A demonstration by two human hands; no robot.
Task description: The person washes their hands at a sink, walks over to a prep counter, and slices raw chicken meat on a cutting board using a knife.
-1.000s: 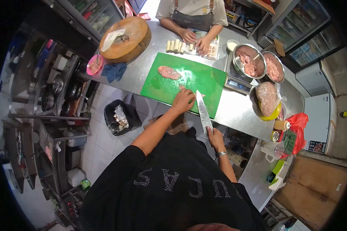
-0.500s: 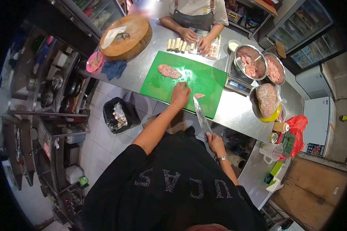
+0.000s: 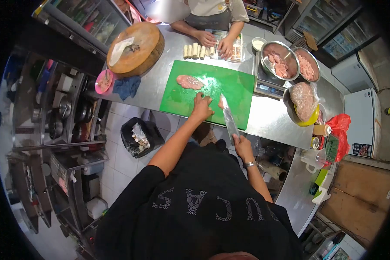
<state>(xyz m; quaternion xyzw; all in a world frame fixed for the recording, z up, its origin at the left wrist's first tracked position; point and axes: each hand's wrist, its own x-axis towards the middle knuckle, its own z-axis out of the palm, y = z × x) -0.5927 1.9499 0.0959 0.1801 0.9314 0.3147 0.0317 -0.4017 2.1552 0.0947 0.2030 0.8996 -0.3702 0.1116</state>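
your right hand grips a knife, its blade angled over the green cutting board, beside a small meat scrap. your left hand is over the board's near side, fingers bent. just beyond lies a larger piece of meat. across the worktop, a co-worker's hands are near some pale rolls. a steel bowl (meat inside) sits on the scale to your right.

Now a pink raw meat fillet is laid on the left half of the wet green cutting board; right of its centre, a small meat sliver is flanked by the long knife, angled over the near edge.
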